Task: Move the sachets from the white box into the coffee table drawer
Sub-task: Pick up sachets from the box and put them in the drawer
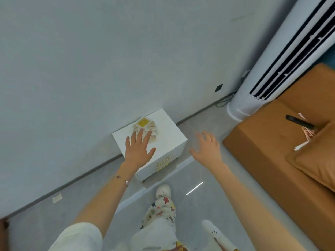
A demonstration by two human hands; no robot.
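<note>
A small white cabinet with a gold-handled drawer stands on the floor against the wall. A pile of several cream sachets, one with a yellow face, lies on its top. My left hand is spread flat above the cabinet top, its fingertips over the near edge of the pile. To the right of the cabinet my right hand hovers above the floor with its fingers spread, holding nothing. The drawer is closed.
A tall white air conditioner stands in the corner at right. An orange-brown sofa with a cushion, a black object and pink cord fills the right side. My legs and shoes are on the grey tiled floor below.
</note>
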